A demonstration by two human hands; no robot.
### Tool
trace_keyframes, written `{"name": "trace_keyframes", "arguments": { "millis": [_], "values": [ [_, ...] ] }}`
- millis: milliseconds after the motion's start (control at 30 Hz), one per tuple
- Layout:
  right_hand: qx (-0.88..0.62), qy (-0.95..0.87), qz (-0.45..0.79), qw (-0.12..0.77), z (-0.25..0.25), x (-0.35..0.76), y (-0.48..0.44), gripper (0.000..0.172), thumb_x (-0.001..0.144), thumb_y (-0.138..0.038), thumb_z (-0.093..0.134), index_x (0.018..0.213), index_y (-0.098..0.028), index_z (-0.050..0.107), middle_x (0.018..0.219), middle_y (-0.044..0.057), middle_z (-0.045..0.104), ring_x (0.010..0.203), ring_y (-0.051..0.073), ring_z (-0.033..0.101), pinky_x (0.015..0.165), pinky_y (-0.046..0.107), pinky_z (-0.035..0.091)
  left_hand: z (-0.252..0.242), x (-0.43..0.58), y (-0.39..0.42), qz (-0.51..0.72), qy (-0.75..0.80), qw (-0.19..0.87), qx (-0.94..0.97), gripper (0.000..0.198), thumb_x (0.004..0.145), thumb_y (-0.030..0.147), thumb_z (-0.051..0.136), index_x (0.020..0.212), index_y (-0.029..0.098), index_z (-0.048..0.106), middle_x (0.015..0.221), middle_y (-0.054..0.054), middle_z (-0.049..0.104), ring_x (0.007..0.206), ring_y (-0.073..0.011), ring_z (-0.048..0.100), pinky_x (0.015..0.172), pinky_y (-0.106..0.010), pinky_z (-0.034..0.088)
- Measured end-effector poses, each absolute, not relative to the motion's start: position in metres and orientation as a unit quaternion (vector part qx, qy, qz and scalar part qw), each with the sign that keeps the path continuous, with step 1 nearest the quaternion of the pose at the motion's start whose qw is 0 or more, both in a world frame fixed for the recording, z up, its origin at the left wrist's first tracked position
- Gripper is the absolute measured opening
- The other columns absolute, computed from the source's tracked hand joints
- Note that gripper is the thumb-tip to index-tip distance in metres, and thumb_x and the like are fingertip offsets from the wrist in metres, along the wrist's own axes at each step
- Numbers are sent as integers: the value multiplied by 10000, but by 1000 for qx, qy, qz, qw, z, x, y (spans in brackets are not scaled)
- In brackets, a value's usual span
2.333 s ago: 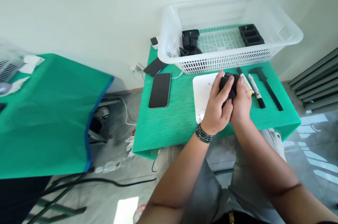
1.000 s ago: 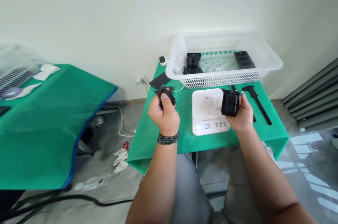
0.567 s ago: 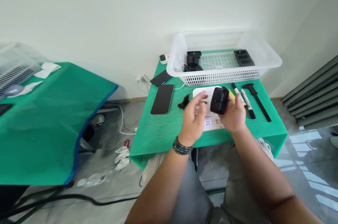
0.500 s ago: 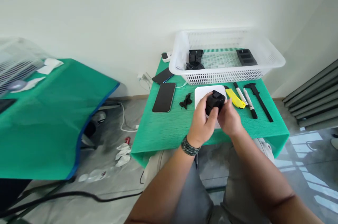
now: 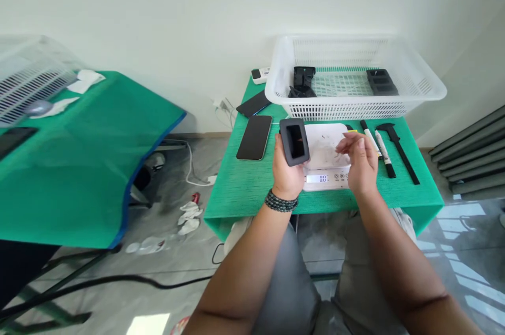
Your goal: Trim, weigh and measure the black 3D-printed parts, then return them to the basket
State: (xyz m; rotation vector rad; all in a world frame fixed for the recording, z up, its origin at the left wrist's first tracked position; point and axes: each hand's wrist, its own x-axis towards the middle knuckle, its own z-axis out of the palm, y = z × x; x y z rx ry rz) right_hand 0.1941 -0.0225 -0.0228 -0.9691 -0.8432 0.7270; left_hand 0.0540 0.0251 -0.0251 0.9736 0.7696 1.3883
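My left hand (image 5: 287, 174) grips a black hollow rectangular part (image 5: 303, 155), its opening tilted up toward me. It is held over the left side of a white digital scale (image 5: 325, 185), whose display reads 0.0. Dark crumbs lie on the scale's pan (image 5: 323, 148). My right hand (image 5: 362, 166) hovers at the pan's right side with bent, parted fingers and nothing visible in them. Behind it a yellow utility knife (image 5: 352, 131) is mostly hidden. Two markers (image 5: 384, 153) and a black caliper (image 5: 400, 153) lie to the right.
A white plastic basket (image 5: 351, 109) with several black parts stands at the back of the green-covered table (image 5: 244, 195). Two phones (image 5: 254, 138) lie left of the scale. Another green-covered table (image 5: 79, 166) is at the left. A cable (image 5: 138, 280) crosses the floor.
My right hand has come off the black part and moved right. My left hand has moved left and turned the part so its hollow side shows. The scale's display is now uncovered.
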Motion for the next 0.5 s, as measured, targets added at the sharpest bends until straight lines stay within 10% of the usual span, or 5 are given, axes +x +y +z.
{"name": "trace_keyframes", "arguments": {
  "millis": [200, 500],
  "values": [
    [-466, -341, 273, 769, -23, 204, -23, 381, 979, -649, 530, 1044, -299, 669, 740, -17, 642, 710, 174, 634, 722, 344, 478, -7, 53, 25, 517, 257, 761, 295, 711, 965, 828, 366, 597, 219, 385, 500, 75, 242, 384, -65, 220, 386, -226, 257],
    [-655, -352, 67, 665, -35, 285, -8, 412, 892, -385, 602, 1271, -234, 550, 882, 16, 614, 842, 216, 640, 864, 408, 532, -15, 40, 34, 491, 245, 770, 327, 604, 915, 795, 554, 765, 213, 614, 590, 25, 514, 446, -91, 445, 416, -247, 366]
  ]
}}
